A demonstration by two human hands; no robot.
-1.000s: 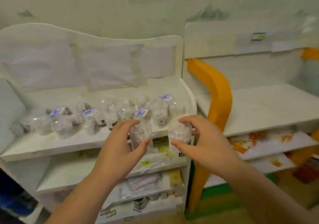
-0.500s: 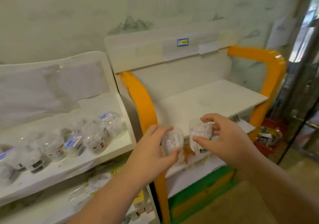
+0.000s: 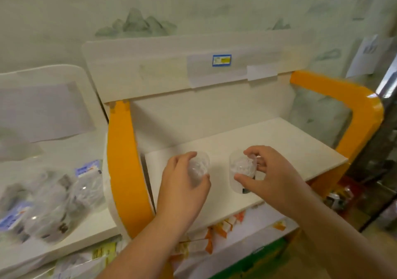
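My left hand grips a small clear plastic container with pale contents, low over the near left part of the white shelf board. My right hand pinches a second, similar clear container from above between thumb and fingers. That one stands on or just above the board; contact is hard to tell. The two containers are about a hand's width apart.
The shelf board belongs to a rack with orange side frames and a white back panel carrying a blue price tag. On the left rack's shelf lie several more clear containers. Lower shelves hold packaged goods. A wall rises behind.
My view and both hands swung right from the left rack to the orange-framed rack. The two containers came along and now sit low over its white board.
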